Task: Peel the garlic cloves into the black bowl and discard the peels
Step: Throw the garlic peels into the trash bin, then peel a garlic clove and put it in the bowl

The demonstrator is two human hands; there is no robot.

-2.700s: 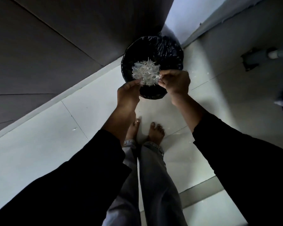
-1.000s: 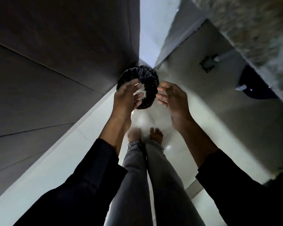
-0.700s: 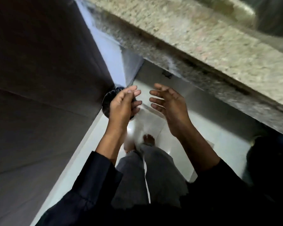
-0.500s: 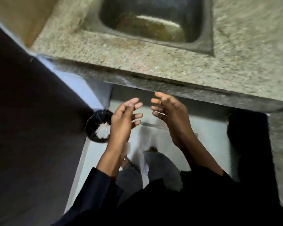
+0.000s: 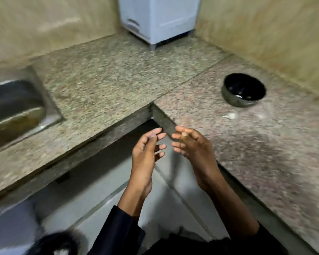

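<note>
The black bowl [image 5: 244, 89] stands on the granite counter [image 5: 265, 144] at the right, near the wall, with a few pale bits inside. A small white garlic piece [image 5: 231, 116] lies on the counter just in front of it. My left hand [image 5: 147, 151] and my right hand [image 5: 193, 146] hover side by side in front of the counter's inner corner, palms facing each other, fingers loosely spread, holding nothing. The bin with the black liner [image 5: 57, 245] shows blurred at the bottom left, white peels inside.
A steel sink [image 5: 13, 111] is set in the counter at the left. A pale blue appliance [image 5: 158, 17] stands at the back in the corner. Tiled walls close off the back and right. The floor lies below between the counters.
The view has swung up from the bin to the counter. My hands let the peels fall into the bin, then rose empty and open to counter height.
</note>
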